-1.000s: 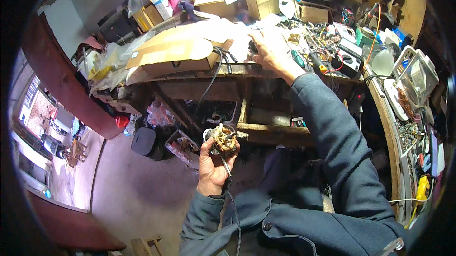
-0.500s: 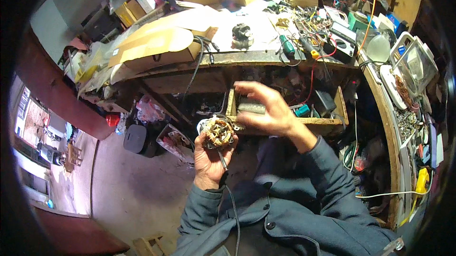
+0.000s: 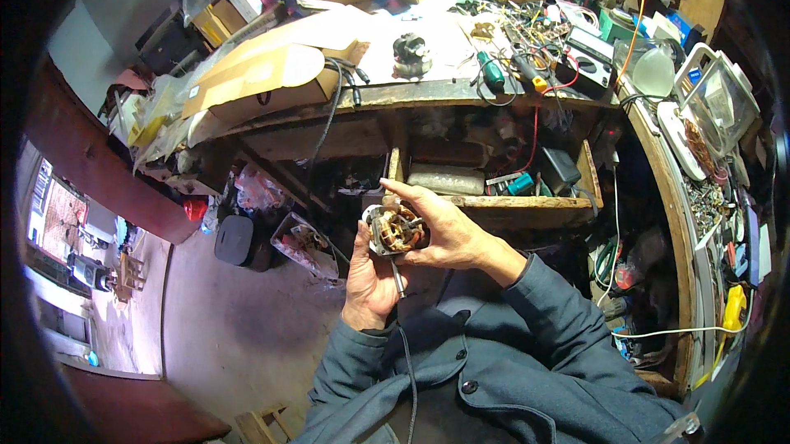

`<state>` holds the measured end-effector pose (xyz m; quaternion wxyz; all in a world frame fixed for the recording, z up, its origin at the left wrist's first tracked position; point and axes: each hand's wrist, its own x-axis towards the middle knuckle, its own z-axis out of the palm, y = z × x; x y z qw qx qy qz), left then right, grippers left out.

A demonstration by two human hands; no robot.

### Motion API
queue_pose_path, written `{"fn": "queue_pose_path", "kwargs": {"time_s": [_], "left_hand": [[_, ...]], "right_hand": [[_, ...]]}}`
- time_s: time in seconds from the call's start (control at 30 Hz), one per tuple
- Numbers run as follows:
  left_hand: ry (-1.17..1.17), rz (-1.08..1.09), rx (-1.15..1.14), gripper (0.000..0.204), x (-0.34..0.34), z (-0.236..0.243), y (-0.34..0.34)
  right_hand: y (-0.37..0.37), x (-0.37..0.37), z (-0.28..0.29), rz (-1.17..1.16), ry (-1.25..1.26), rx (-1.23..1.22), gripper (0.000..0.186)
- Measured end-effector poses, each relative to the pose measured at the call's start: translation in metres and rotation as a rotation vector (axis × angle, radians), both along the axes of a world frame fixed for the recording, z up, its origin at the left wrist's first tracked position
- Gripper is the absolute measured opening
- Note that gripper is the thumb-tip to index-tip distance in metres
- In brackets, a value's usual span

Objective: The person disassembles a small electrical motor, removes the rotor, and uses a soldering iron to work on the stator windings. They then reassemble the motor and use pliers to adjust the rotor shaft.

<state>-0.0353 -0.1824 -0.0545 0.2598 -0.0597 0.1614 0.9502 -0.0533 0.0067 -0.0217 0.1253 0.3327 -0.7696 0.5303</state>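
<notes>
An electric motor stator (image 3: 398, 228) with copper windings and a pale rim is held in front of my body, below the bench edge. My left hand (image 3: 370, 286) grips it from the left and below, thumb up along its side. From the right, my right hand (image 3: 451, 234) closes on it, index finger across the top and thumb beneath. A grey cord (image 3: 408, 366) hangs from the stator past my left palm and down over my coat. My fingers hide part of the windings.
Just beyond my hands is an open wooden drawer (image 3: 510, 201) holding a teal tool and a black box. On the bench lie a dark motor part (image 3: 411, 55), a green-handled screwdriver (image 3: 491, 74), cardboard (image 3: 255, 74) and tangled wires. A side bench (image 3: 666, 168) curves along the right.
My right hand has come down and left from above the drawer onto the stator. The left hand has shifted slightly right with the stator and turned it.
</notes>
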Motion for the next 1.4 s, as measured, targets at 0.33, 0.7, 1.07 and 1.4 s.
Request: {"fn": "queue_pose_path", "kwargs": {"time_s": [0.33,0.7,1.07,1.4], "left_hand": [[0.008,-0.001,0.014,0.057,0.0,0.004,-0.007],[-0.015,0.041,-0.094,0.06,0.005,0.011,-0.004],[-0.077,0.117,0.05,0.053,0.003,0.004,-0.02],[-0.06,0.104,-0.018,0.057,-0.005,0.006,-0.023]], "right_hand": [[-0.011,0.006,0.002,-0.047,-0.059,-0.161,0.109],[0.0,0.011,0.016,-0.023,-0.066,-0.194,0.108],[0.009,0.027,0.005,0.13,-0.647,-0.956,0.095],[0.012,0.04,-0.022,0.22,-0.841,-1.169,0.079]]}}
